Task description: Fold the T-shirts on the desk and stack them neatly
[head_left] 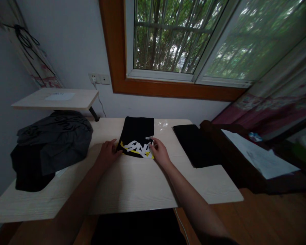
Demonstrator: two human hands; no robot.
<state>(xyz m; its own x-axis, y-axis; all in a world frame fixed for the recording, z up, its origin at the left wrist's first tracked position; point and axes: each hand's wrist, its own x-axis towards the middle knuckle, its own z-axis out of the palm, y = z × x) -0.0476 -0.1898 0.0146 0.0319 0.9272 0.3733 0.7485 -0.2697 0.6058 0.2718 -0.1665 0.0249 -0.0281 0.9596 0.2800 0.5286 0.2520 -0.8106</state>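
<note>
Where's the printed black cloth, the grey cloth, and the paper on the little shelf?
Printed black cloth [137,133]: head view, plain part above its print.
Grey cloth [63,141]: head view, its crumpled middle.
Paper [60,97]: head view, its middle.

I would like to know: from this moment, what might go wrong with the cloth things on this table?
1. The left hand and right hand are at opposite sides of the printed black cloth; an uneven pull might skew it.
2. The folded black cloth lies at the right edge of the table, so a bump could push it off.
3. The dark fabric heap looks loose; a sweep of the left arm might drag it.
</note>
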